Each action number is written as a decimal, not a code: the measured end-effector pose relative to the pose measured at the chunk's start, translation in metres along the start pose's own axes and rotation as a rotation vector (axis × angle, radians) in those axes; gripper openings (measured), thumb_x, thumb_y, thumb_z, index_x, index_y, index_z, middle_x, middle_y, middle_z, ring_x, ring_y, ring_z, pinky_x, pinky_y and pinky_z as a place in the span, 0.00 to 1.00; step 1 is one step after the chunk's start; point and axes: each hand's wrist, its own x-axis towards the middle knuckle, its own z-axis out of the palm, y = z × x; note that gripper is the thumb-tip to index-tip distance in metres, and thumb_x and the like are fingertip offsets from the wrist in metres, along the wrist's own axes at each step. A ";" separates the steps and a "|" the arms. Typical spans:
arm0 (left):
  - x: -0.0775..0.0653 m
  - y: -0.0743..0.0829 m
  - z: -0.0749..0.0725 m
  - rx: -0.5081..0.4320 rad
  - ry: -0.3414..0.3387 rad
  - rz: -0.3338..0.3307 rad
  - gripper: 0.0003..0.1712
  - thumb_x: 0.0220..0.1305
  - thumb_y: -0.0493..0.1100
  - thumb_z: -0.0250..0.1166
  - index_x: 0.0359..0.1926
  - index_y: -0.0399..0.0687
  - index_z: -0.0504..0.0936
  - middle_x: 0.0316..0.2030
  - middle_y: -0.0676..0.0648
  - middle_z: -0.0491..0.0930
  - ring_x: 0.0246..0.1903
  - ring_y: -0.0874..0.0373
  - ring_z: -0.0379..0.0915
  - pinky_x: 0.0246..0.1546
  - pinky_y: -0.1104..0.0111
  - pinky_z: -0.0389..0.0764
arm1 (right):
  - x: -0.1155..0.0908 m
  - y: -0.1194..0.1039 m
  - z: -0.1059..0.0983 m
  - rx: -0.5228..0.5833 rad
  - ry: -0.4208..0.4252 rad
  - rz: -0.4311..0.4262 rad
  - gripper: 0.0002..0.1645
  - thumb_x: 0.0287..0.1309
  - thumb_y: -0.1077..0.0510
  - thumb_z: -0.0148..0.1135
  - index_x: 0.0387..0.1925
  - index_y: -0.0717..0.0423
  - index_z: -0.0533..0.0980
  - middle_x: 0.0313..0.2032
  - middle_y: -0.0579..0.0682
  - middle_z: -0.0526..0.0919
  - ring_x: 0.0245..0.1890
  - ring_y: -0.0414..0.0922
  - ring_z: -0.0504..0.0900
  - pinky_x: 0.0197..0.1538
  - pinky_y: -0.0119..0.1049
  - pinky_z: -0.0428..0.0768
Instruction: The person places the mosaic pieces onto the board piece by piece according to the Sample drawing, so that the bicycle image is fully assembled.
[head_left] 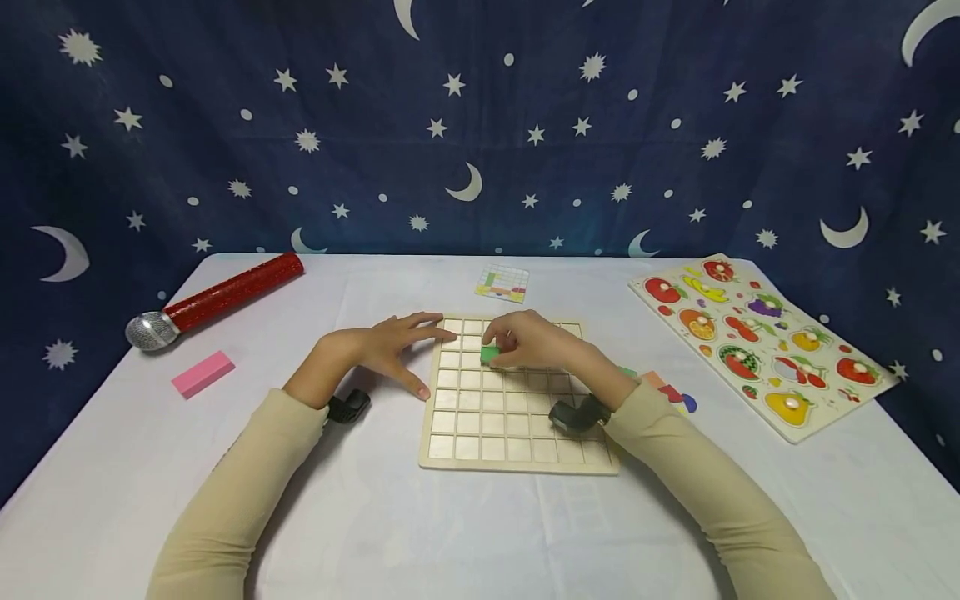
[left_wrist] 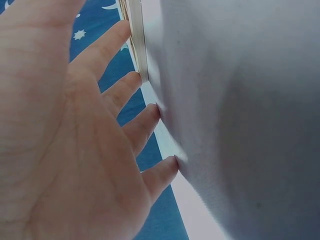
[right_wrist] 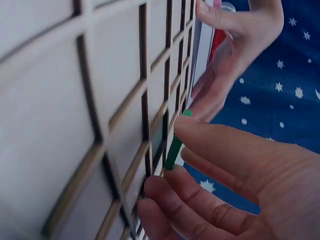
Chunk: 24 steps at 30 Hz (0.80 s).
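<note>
My right hand [head_left: 531,340] pinches a thin green square tile [head_left: 489,354] between thumb and fingers, over the upper middle of a pale wooden grid board [head_left: 467,448]. In the right wrist view the green tile [right_wrist: 175,147] stands edge-on, tilted, close to the board's cells. My left hand [head_left: 390,348] spreads its fingers at the board's upper left, with fingertips over its rim and the thumb beside the left edge. The left wrist view shows the left hand's fingers [left_wrist: 107,52] stretched out, the fingertips at the board's side and on the white cloth.
A small pattern card [head_left: 502,283] lies behind the board. Coloured flat pieces [head_left: 671,392] lie to its right, partly hidden by my right forearm. A fruit puzzle board [head_left: 761,342] is at the far right. On the left lie a red toy microphone [head_left: 225,296] and a pink block [head_left: 202,374].
</note>
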 end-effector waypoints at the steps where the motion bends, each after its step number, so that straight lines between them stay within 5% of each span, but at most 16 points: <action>1: 0.000 0.000 -0.001 0.001 0.001 0.001 0.57 0.48 0.64 0.74 0.75 0.58 0.56 0.76 0.41 0.41 0.74 0.35 0.37 0.69 0.36 0.38 | 0.002 -0.001 0.001 -0.003 -0.002 -0.005 0.14 0.55 0.64 0.69 0.44 0.64 0.80 0.29 0.51 0.81 0.27 0.41 0.75 0.35 0.31 0.76; 9: -0.001 0.000 -0.002 0.006 0.006 0.015 0.56 0.48 0.63 0.74 0.74 0.56 0.57 0.76 0.40 0.42 0.74 0.36 0.38 0.68 0.35 0.39 | 0.011 -0.008 0.012 -0.037 0.009 -0.039 0.05 0.56 0.65 0.69 0.35 0.60 0.82 0.33 0.51 0.80 0.29 0.42 0.74 0.37 0.31 0.75; 24: -0.001 -0.002 -0.001 -0.039 0.018 0.043 0.62 0.48 0.60 0.76 0.76 0.51 0.50 0.76 0.40 0.42 0.75 0.41 0.35 0.69 0.36 0.38 | 0.014 -0.012 0.018 -0.030 0.022 0.000 0.09 0.57 0.66 0.67 0.41 0.63 0.83 0.42 0.55 0.82 0.31 0.43 0.79 0.38 0.31 0.79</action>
